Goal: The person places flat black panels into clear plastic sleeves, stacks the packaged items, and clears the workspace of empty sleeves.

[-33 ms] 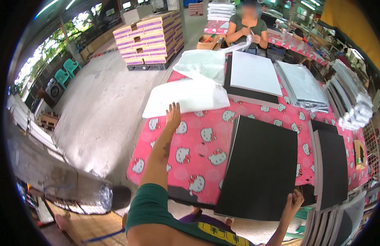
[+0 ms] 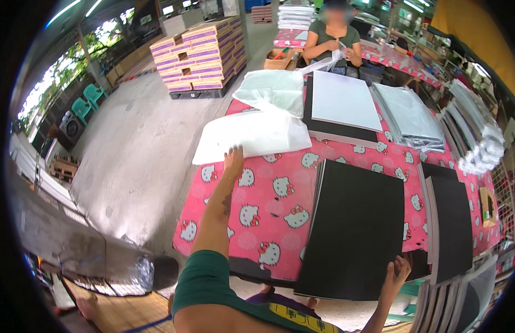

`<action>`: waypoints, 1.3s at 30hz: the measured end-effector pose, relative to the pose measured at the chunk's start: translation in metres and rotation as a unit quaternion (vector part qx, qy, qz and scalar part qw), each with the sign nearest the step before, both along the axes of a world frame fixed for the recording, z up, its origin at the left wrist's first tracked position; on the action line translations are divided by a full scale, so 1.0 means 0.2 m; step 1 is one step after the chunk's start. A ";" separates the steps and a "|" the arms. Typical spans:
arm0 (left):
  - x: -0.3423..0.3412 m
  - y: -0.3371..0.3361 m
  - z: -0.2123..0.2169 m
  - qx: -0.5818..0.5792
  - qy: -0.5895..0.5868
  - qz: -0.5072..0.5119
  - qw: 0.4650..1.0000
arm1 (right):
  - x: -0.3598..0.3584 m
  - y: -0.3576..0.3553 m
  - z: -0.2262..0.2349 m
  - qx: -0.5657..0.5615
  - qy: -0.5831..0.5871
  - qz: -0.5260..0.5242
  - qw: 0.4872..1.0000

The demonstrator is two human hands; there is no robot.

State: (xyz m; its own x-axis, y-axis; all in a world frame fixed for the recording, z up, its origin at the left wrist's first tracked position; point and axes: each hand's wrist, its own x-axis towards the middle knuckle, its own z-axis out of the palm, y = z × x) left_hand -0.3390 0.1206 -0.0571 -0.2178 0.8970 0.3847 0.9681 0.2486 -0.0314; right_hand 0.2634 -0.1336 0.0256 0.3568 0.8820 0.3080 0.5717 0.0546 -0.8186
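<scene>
Because the near end of the stack of flat, black rectangular boards [image 2: 354,227] seemed to reach past the near edge of the tabletop [image 2: 293,172], a push down on that overhang could have tipped the boards or sent the top one sliding off. Their smooth-looking faces would likely have helped such a slip, and a fall could have dented a corner. The thin, bright white plastic sheet [image 2: 257,130] looked light enough to crease or shift if dragged by its near edge, and the frosted, translucent plastic bag [image 2: 274,89] at its far side might have come along with it. A careless swing to the right could also have bumped the neighbouring pile of grey-edged black boards [image 2: 453,227].

The two hands were well apart. The left hand [image 2: 233,162] stretched far forward, its fingertips at the near edge of the white sheet; whether they pressed or pinched it could not be told. The right hand [image 2: 396,276] was near the close right corner of the black stack, its fingers loosely bent by the side edge, and a firm grip there could not be confirmed. The stack lay mostly ahead and to the left of the right hand, while the sheet spread mainly beyond the left one.
</scene>
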 end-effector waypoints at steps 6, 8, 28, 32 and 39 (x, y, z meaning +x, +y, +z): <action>-0.16 -0.14 0.05 0.030 -0.060 -0.172 0.983 | -0.62 0.23 0.14 -0.041 0.146 0.123 0.981; -0.17 -0.42 0.08 0.035 -0.071 -0.194 0.978 | -0.78 0.33 0.11 -0.060 0.181 0.192 0.963; -0.54 -1.61 0.52 0.096 -0.744 0.074 0.657 | -1.69 0.46 -0.49 -0.261 0.202 0.396 0.857; -0.40 -1.64 0.64 0.129 -0.601 0.082 0.784 | -1.77 0.41 -0.45 -0.316 0.259 0.375 0.832; -1.12 -2.54 1.28 0.476 -0.284 0.313 0.772 | -1.54 0.75 -0.22 -0.270 0.358 0.320 0.835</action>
